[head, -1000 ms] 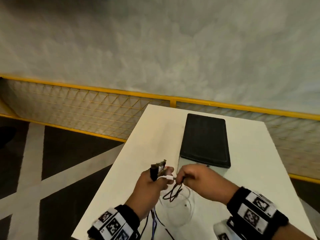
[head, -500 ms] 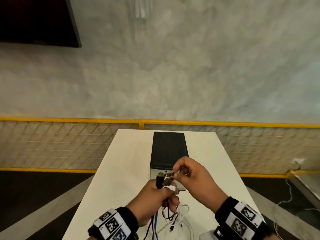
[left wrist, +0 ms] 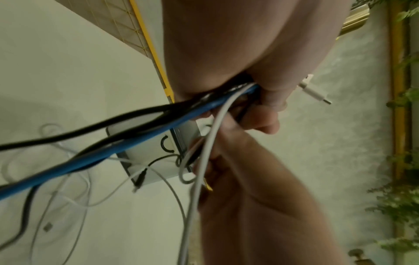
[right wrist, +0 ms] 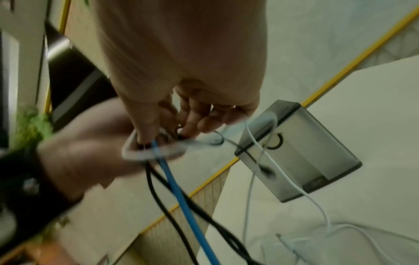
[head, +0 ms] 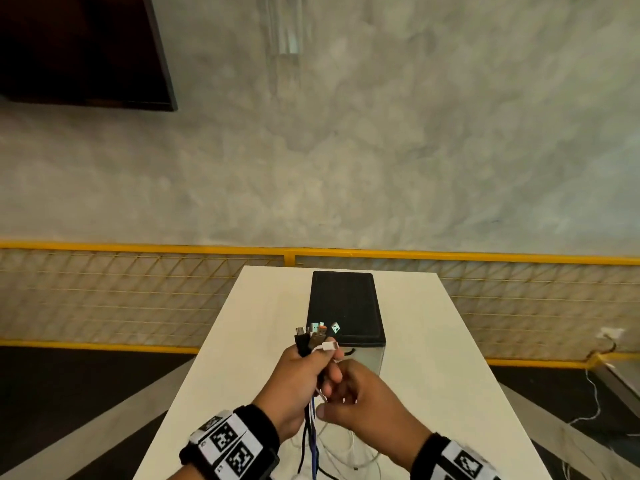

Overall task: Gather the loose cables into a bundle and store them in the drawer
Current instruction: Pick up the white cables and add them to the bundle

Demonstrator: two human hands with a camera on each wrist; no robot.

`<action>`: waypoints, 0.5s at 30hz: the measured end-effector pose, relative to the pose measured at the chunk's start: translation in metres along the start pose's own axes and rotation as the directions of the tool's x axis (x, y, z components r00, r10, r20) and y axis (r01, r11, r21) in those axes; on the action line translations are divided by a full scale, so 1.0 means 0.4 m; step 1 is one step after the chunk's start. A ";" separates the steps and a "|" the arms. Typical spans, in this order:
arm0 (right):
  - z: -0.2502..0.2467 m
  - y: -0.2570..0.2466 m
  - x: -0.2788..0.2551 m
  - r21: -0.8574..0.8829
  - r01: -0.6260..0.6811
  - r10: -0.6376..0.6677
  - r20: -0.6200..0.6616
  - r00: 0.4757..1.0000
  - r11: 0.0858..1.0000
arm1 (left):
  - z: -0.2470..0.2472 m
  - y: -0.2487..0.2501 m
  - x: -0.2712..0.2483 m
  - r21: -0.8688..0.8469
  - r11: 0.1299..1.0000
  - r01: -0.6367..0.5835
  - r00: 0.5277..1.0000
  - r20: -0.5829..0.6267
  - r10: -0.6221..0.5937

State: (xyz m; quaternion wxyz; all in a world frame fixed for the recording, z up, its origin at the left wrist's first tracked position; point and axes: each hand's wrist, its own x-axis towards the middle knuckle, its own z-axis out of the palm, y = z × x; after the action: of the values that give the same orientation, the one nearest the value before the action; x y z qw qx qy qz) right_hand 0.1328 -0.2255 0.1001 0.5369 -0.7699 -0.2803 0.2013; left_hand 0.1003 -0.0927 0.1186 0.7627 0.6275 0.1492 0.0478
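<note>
My left hand (head: pixel 317 363) grips a bundle of cables (head: pixel 311 431) upright above the white table (head: pixel 436 341). Several connectors (head: pixel 316 331) stick up from the fist; black, blue and white cords hang below it. My right hand (head: pixel 334 398) sits just under the left fist, fingers curled and pinching the hanging cords. In the right wrist view its fingertips (right wrist: pixel 145 136) hold a white cable loop (right wrist: pixel 136 154) beside the blue cable (right wrist: pixel 181 197). The drawer box (head: pixel 346 303), black-topped with a translucent grey front and ring pull, stands behind the hands, closed.
Loose white cables (head: pixel 349 448) trail on the table near its front edge. A yellow mesh railing (head: pixel 138 289) runs behind the table's far end, against a grey wall. A dark panel (head: pixel 79 46) hangs at the top left. Dark floor lies on both sides.
My right hand has dropped from the connector tips to the cords just below the left fist. The left hand keeps its grip, and the view has tilted upward.
</note>
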 end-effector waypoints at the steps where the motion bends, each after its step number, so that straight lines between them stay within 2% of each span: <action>1: 0.008 0.003 0.002 -0.041 -0.004 0.003 -0.019 1.000 0.999 | 0.001 0.001 0.000 0.006 1.000 -0.002 1.000 0.005 0.002; 4: 0.013 0.019 0.010 -0.200 0.000 -0.020 -0.096 0.995 0.980 | 0.000 0.010 -0.003 0.032 0.999 -0.012 1.000 0.018 0.011; 6: 0.002 0.027 0.000 -0.435 -0.046 0.024 -0.056 0.998 0.899 | -0.006 0.019 -0.003 0.054 0.998 -0.041 0.999 -0.005 0.041; 7: -0.004 0.038 -0.011 -0.491 -0.057 0.056 -0.018 0.998 0.869 | -0.010 0.024 -0.001 0.049 0.997 -0.053 0.998 -0.021 0.054; 9: -0.016 0.072 -0.034 -0.474 -0.111 0.136 0.018 0.991 0.873 | -0.018 0.035 0.005 -0.005 0.998 -0.060 0.997 -0.051 0.060; 12: -0.026 0.173 -0.056 -0.331 -0.177 0.186 -0.005 0.982 0.927 | -0.027 0.044 0.009 -0.126 0.991 -0.047 0.997 -0.061 0.039; 14: -0.028 0.218 -0.061 -0.338 -0.233 0.253 0.019 0.967 0.912 | -0.022 0.038 0.004 -0.165 0.986 -0.016 0.999 -0.033 0.011; 15: -0.027 0.234 -0.061 -0.352 -0.281 0.327 0.077 0.942 0.893 | -0.015 0.032 -0.001 -0.171 0.985 -0.008 1.000 -0.027 0.003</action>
State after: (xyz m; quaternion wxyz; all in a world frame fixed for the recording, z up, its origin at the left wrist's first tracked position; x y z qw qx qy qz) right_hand 0.1411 -0.2740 0.0162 0.3393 -0.8690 -0.2217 0.2836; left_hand 0.0996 -0.0846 0.1303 0.8117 0.5592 0.1530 0.0711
